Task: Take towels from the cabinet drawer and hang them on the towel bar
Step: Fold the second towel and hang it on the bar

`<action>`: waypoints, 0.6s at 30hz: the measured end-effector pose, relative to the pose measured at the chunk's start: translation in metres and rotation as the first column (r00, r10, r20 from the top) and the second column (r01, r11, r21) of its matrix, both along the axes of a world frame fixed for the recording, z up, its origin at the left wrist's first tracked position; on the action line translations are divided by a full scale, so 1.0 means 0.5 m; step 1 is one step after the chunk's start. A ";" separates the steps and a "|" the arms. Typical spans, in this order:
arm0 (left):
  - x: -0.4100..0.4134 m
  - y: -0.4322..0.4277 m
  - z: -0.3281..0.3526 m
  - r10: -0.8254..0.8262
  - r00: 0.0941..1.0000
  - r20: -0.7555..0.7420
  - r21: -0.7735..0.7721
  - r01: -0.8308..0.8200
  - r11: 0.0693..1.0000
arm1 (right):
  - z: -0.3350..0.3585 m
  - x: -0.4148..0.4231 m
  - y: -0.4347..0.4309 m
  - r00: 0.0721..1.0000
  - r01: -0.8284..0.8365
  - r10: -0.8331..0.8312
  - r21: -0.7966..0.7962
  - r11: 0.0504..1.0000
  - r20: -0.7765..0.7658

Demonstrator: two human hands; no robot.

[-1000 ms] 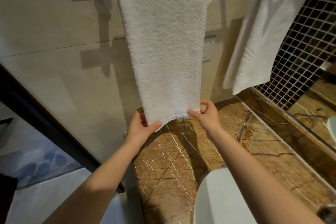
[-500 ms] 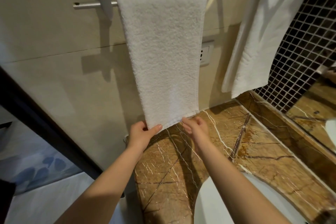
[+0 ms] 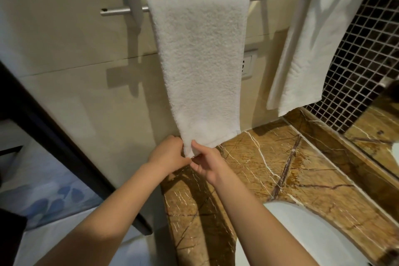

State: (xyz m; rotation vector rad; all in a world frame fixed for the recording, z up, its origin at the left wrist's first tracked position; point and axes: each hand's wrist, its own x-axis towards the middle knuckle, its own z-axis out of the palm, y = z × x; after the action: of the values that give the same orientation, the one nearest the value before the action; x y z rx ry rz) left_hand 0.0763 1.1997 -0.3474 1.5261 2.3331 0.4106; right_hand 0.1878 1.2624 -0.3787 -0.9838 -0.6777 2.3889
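- The near white towel (image 3: 200, 67) is hanging folded over the towel bar (image 3: 121, 10), its looped terry face falling in a long, slightly tapering rectangle to a stitched hem just above the counter.
- The left hand (image 3: 167, 155) is meeting the towel's lower left corner, its fingers curled in against the edge and gripping it.
- The right hand (image 3: 207, 162) is pinching the same corner from the front, with the thumb lying across the pile and the other fingers bent underneath.
- The two hands are touching each other below the hem.
- The bar is a slim brushed-metal tube running through a round metal wall plate (image 3: 132, 4).
- A second white towel (image 3: 313, 45) is draping over the bar's right end, well apart from the first, smoother and creased.
- A pale rectangular wall socket (image 3: 248, 67) is showing just beside the near towel's right edge.
- The wall (image 3: 64, 39) behind is showing large matte beige tiles.
- The brown marble counter (image 3: 302, 168), glossy and crossed by white veins, is lying below, with the curved rim of a white basin (image 3: 291, 237) set in it.
- Small dark square mosaic tiles (image 3: 362, 60) with pale grout are covering the right wall.
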 end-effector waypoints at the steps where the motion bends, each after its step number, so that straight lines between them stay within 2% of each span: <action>1: -0.004 -0.007 0.019 -0.010 0.997 -0.079 -0.042 0.007 0.999 | 0.004 0.000 -0.001 1.000 0.011 -0.011 0.003 1.000 0.009; 3: -0.009 -0.025 0.068 0.002 0.980 -0.200 -0.008 -0.003 1.000 | 0.010 0.005 -0.003 0.999 0.029 -0.030 0.008 1.000 0.026; 6: -0.005 -0.045 0.161 0.057 0.966 -0.253 0.294 0.021 0.956 | 0.013 0.016 -0.007 0.996 0.062 -0.062 0.000 0.998 0.057; 8: 0.001 -0.048 0.236 0.072 0.954 -0.293 0.515 0.094 0.852 | 0.013 0.020 -0.008 0.994 0.081 -0.080 -0.010 0.997 0.080; 11: -0.001 -0.041 0.337 0.117 0.895 -0.430 0.694 0.245 0.677 | 0.007 0.018 -0.011 0.988 0.150 -0.146 -0.069 0.986 0.053; 14: -0.017 -0.030 0.410 0.238 0.788 -0.567 0.729 0.345 0.591 | 0.002 0.005 -0.023 0.976 0.214 -0.218 -0.168 0.962 -0.007; 18: -0.047 -0.016 0.459 0.313 0.665 -0.678 0.659 0.362 0.659 | 0.000 -0.010 -0.034 0.972 0.226 -0.234 -0.205 0.952 -0.011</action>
State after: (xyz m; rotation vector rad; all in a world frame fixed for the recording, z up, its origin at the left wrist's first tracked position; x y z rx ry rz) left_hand 0.0526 1.1916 -0.1181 2.5331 2.9346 1.0306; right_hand 0.1826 1.2456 -0.3785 -1.0376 -0.2905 2.2927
